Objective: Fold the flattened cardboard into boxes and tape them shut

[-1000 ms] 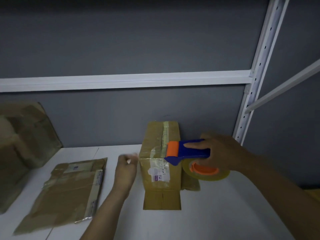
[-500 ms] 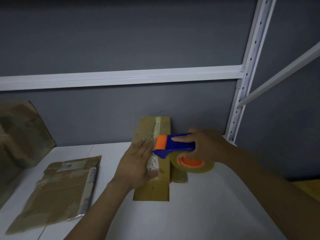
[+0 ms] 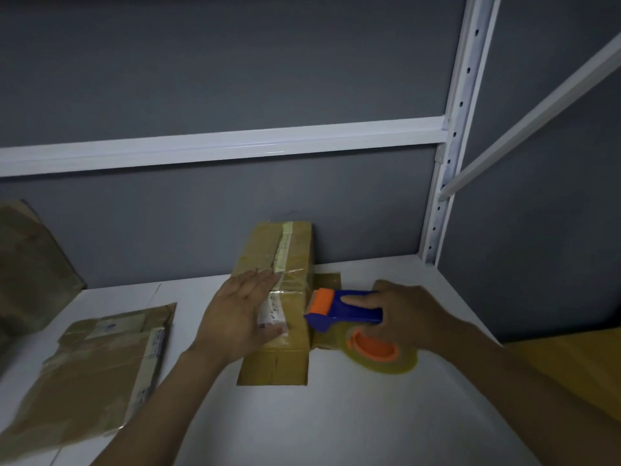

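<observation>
Head view: my left hand [image 3: 240, 312] lies flat, fingers straight, pressing the box [image 3: 280, 264] at table [image 3: 353, 415] centre. My right hand [image 3: 411, 316] grips the dispenser [image 3: 346, 311] beside it.

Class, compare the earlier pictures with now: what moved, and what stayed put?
The left hand, earlier curled beside the box, now presses flat on its top. The right hand drew the tape dispenser off the top, rightwards, gripping it throughout. The flattened cardboard stayed put.
</observation>
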